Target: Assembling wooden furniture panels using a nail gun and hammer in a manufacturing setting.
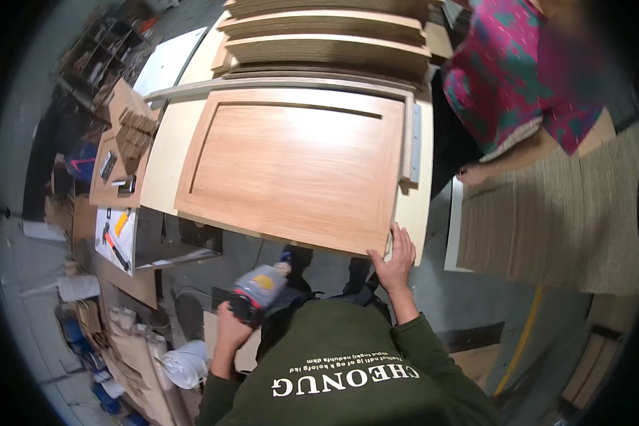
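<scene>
From the head camera we see our right hand (395, 257) gripping the near right corner of a framed wooden cabinet door panel (291, 167), fingers curled over its edge. The panel lies flat on a pale workbench (165, 153), below stacked boards (326, 39). Our left hand (232, 323) is closed around a power tool (259, 287), held below the bench edge. Another person's hand (476, 172) rests on ribbed sheets (554, 213) at right.
</scene>
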Demonstrator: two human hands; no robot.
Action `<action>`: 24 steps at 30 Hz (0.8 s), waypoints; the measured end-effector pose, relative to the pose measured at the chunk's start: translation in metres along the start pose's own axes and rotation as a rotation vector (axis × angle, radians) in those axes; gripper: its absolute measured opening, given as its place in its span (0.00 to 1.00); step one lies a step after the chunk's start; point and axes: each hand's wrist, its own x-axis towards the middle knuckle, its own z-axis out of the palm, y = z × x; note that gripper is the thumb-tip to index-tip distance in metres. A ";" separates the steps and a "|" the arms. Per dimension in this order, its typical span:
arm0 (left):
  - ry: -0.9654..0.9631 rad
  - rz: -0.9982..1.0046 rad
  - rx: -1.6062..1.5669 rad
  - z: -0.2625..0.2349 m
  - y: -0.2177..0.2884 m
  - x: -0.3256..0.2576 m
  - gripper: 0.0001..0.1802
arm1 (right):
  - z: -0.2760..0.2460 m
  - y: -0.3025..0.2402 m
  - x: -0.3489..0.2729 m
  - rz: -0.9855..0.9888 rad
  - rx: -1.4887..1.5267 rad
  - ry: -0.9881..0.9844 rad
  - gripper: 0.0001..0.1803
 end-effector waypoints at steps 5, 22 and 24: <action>0.396 -0.424 -0.448 -0.068 -0.085 0.037 0.21 | 0.024 -0.015 0.008 0.208 -0.046 0.155 0.47; 0.351 -0.179 0.264 -0.101 -0.258 0.353 0.31 | 0.015 -0.036 0.065 0.735 -0.337 0.142 0.44; 0.391 -0.067 0.252 -0.090 -0.225 0.342 0.32 | 0.018 -0.038 0.075 0.750 -0.310 0.200 0.41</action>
